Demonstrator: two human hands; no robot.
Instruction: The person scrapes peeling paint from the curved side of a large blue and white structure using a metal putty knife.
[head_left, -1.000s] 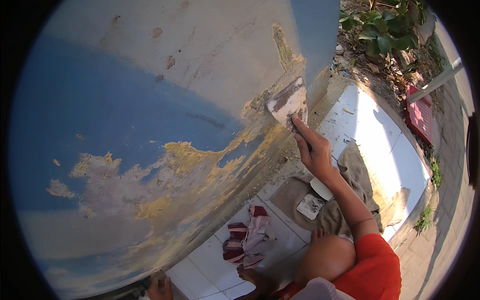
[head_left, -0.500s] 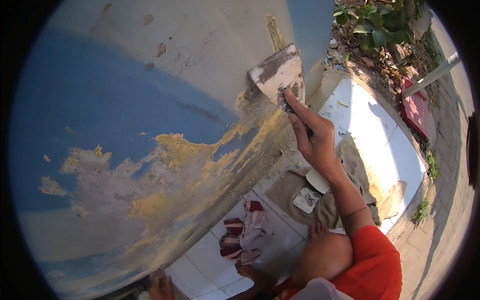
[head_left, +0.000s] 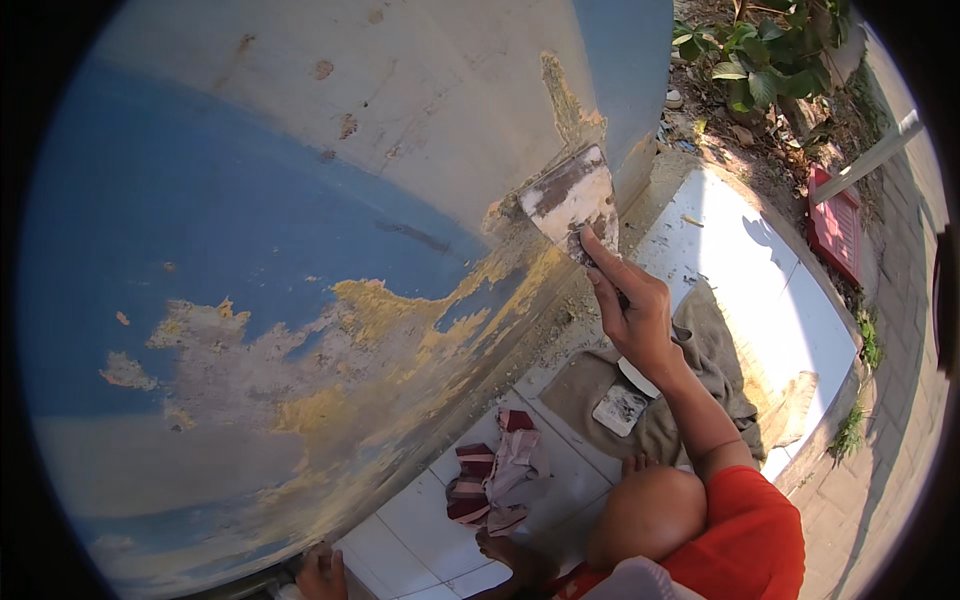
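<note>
My right hand [head_left: 640, 310] grips a paint scraper [head_left: 577, 195] with a wide, paint-smeared blade, index finger stretched along it. The blade lies against the painted wall [head_left: 330, 230], beside a rough strip where grey and yellowish under-layers show through the blue and whitish paint. At the lower left my left hand [head_left: 322, 575] is near the foot of the wall, fingers curled; what they hold, if anything, cannot be made out.
On the white tiles [head_left: 400, 545] lie a maroon-and-pink cloth [head_left: 500, 475] and a grey-brown cloth [head_left: 720, 340] with a stained whitish slab [head_left: 620, 407] on it. A red dustpan [head_left: 835, 225] with a pole stands at the right, near leafy plants [head_left: 765, 60]. Paint crumbs litter the wall's base.
The scraper and my right hand have moved downward along the wall. More bare, yellowish surface shows above the blade. My left hand stays about where it was.
</note>
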